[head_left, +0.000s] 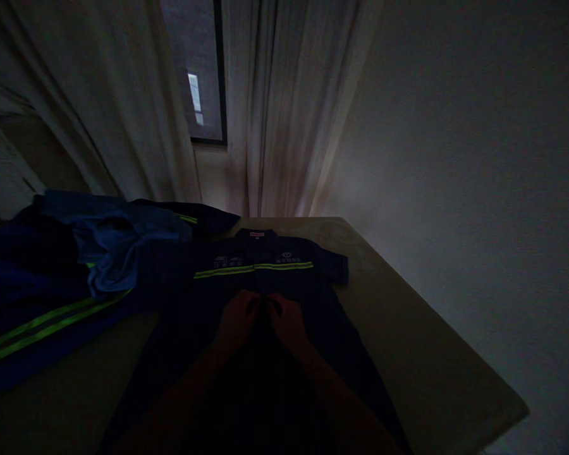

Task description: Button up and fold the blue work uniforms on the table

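A dark blue short-sleeved work shirt (308, 287) lies spread front side up, its collar at the far end. Yellow-green stripes and pale printing cross its chest. Just below the stripes, at the front opening, my left hand (237, 314) and my right hand (288, 318) meet with their fingertips close together. Both are closed in a pinch on the shirt's front. The dim light hides whether a button is between the fingers.
The shirt rests on a pale table (408, 341), whose right edge runs along a white wall (478, 189). On the left is a heap of dark blue striped clothing (23, 278) with a lighter blue garment (118, 237) on top. Curtains (294, 114) and a window (199, 69) stand behind.
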The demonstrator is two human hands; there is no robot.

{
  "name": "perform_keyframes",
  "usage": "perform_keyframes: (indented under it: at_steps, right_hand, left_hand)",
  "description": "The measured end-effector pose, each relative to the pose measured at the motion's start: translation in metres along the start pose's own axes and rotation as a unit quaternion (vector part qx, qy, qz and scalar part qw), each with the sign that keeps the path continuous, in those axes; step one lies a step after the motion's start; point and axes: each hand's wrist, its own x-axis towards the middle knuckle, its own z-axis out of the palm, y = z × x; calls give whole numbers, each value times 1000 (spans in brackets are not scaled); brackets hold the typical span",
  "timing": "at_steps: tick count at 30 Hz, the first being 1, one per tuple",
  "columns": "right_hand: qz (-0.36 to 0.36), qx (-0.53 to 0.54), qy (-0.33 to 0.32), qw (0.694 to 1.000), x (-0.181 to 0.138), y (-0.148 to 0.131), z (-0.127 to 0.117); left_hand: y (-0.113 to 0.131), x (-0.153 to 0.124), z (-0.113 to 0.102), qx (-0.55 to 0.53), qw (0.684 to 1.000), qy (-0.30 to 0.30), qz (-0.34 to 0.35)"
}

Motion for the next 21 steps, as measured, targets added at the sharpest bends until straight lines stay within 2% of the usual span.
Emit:
perform_keyframes:
  at_steps: [6,11,21]
  right_hand:
    - [-2,-15,-4,1000,-1,-1,0]
    - [-35,33,-33,998,-1,-4,-2]
    - [-20,71,-25,997,4,2,-2]
  left_hand:
    - [7,-4,1,101,993,-23,56]
    - [9,-4,-1,106,994,-13,16]
    - [6,-3,0,93,995,-32,-8]
